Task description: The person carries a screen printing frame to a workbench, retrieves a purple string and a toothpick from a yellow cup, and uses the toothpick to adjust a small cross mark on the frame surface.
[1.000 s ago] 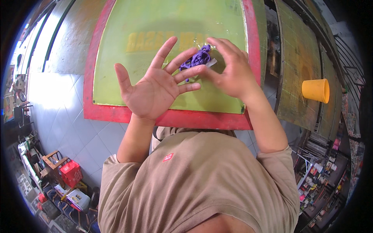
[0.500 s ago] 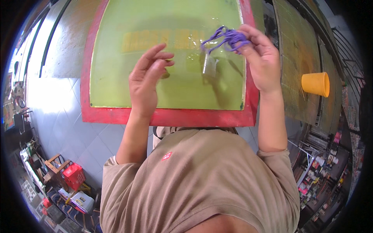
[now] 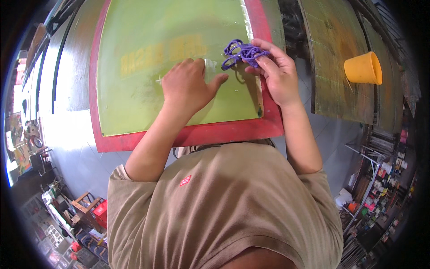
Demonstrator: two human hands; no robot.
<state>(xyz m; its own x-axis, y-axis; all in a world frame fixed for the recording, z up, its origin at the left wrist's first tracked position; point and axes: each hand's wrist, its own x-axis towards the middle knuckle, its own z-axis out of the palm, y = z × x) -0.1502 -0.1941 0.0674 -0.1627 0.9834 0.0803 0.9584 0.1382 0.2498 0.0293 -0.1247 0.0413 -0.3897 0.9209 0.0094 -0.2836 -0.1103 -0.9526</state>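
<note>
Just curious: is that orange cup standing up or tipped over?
Tipped. The cup lies on its side on the board, its mouth facing right.

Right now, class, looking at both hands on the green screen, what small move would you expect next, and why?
Probably the left hand presses and smooths the shiny tape strip along the screen. Its fingers already lie flat on the mesh at that strip, while the right hand holds a purple tangle clear at the red frame, so only the left is placed to work.

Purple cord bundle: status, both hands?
Right hand pinching purple cord bundle. Left hand flat on green screen. Nothing blocking; orange cup well aside.
</note>
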